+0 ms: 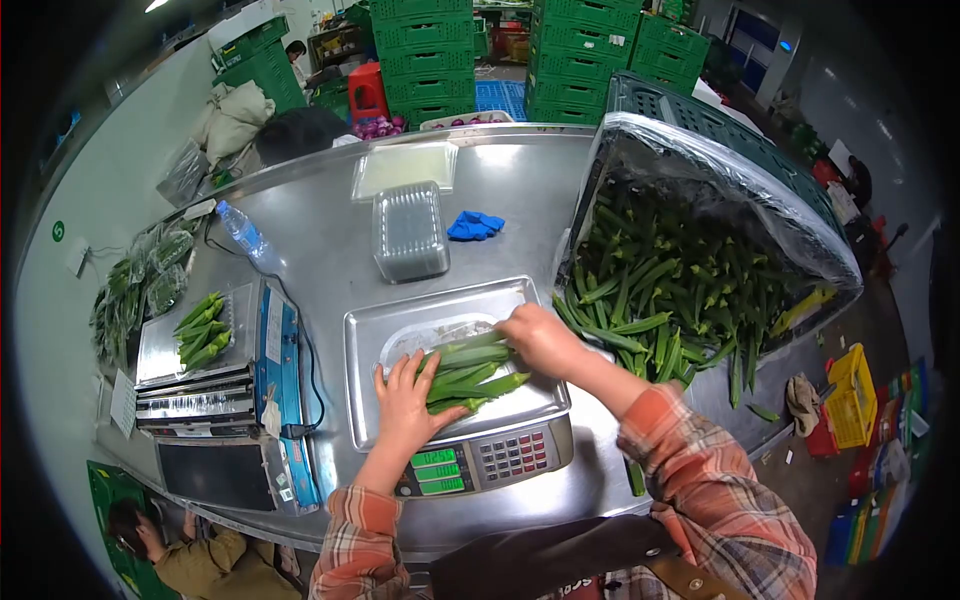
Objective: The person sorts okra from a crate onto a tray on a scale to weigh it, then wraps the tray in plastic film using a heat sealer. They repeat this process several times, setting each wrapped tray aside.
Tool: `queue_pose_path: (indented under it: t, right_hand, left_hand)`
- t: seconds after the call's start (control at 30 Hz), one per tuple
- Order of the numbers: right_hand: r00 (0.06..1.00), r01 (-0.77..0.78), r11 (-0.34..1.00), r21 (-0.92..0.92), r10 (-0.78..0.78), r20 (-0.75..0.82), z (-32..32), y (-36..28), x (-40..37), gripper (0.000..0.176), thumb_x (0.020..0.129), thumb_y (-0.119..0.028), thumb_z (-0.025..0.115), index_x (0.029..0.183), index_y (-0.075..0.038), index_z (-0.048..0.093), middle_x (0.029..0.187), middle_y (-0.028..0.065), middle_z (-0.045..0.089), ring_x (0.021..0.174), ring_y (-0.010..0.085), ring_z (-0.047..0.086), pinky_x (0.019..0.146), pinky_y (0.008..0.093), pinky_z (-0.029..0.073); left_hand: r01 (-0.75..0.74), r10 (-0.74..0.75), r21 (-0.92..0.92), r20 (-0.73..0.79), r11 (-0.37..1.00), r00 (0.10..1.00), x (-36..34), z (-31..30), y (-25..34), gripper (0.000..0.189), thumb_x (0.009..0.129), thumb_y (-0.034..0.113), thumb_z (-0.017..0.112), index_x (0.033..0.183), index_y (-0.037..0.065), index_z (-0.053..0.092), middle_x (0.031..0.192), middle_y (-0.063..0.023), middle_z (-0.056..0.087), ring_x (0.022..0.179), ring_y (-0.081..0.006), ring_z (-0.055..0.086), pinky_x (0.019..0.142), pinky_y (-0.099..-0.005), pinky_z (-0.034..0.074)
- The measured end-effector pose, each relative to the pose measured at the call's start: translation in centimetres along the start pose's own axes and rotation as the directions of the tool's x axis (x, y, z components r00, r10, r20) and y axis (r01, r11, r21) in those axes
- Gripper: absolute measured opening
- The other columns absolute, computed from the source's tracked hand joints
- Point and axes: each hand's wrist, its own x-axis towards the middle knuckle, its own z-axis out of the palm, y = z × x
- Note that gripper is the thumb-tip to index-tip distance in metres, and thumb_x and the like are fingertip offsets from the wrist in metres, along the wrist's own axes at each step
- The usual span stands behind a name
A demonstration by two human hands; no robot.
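Note:
A small pile of green okra [468,376] lies in the metal tray [362,420] of a weighing scale [500,460] with lit green digits. My left hand [405,395] cups the pile's left end, its fingers above and its thumb along the lower side. At the upper right of the pile, my right hand [538,338] is closed around the end of an okra pod, its fingertips partly hidden. A pale, clear-looking outline shows under the okra; I cannot make out what it is. To the right, a plastic-lined crate [720,140] holds loose okra [670,270].
Beyond the scale are stacked clear plastic trays [410,230], a blue cloth or glove [476,226] and a water bottle [243,232]. At left, a wrapping machine [285,380] carries several okra pods [203,332]. Green crates [425,60] rise behind the table; another person [215,560] is at lower left.

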Motion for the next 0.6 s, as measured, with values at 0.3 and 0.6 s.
queue_pose_path:
  t: [0.3, 0.6]
  right_hand:
    - [0.754, -0.442, 0.737, 0.512, 0.614, -0.233, -4.4, 1.1, -8.1, 0.052, 0.097, -0.028, 0.041, 0.139, 0.000, 0.031, 0.142, 0.0155, 0.036, 0.132, 0.0257, 0.034, 0.109, 0.0349, 0.027]
    - [0.978, -0.101, 0.989, 0.113, 0.119, -0.172, 5.4, -5.6, -0.5, 0.040, 0.092, -0.023, 0.046, 0.125, 0.000, 0.049, 0.135, 0.0232, 0.041, 0.126, 0.0380, 0.037, 0.108, 0.0429, 0.027]
  left_hand:
    - [0.009, -0.014, -0.100, -0.048, 0.995, 0.999, -1.7, -1.4, -1.0, 0.112, 0.052, 0.053, 0.081, 0.141, 0.008, 0.031, 0.146, -0.0235, 0.022, 0.135, -0.0443, 0.018, 0.109, -0.0561, 0.013]
    - [0.041, -0.048, -0.091, -0.070, 0.995, 0.996, -1.6, -0.1, -1.8, 0.111, 0.054, 0.051, 0.082, 0.141, 0.007, 0.030, 0.147, -0.0235, 0.020, 0.135, -0.0462, 0.016, 0.109, -0.0540, 0.016]
